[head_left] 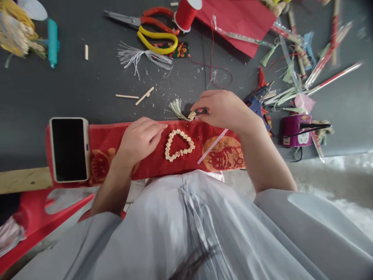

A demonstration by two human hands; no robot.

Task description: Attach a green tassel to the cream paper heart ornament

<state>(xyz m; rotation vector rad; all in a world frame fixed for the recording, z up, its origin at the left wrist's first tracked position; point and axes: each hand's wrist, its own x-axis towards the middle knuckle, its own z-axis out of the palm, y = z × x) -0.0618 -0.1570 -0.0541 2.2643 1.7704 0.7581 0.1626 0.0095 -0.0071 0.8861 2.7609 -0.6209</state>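
My left hand (140, 139) rests on a red patterned cloth (201, 136), fingers curled and together, beside a cream heart-shaped ring of small beads (178, 144). My right hand (220, 109) sits at the cloth's far edge and pinches the bound end of a small pale tassel (178, 109). A thin clear straw (212, 146) lies across the cloth under my right wrist.
A phone (69, 149) lies on the cloth's left end. On the dark table are scissors (151, 29), a red thread spool (186, 13), a white fringe bundle (140, 56), wooden sticks (136, 96), a glue gun (258, 102), a purple box (294, 130) and scattered straws (320, 74).
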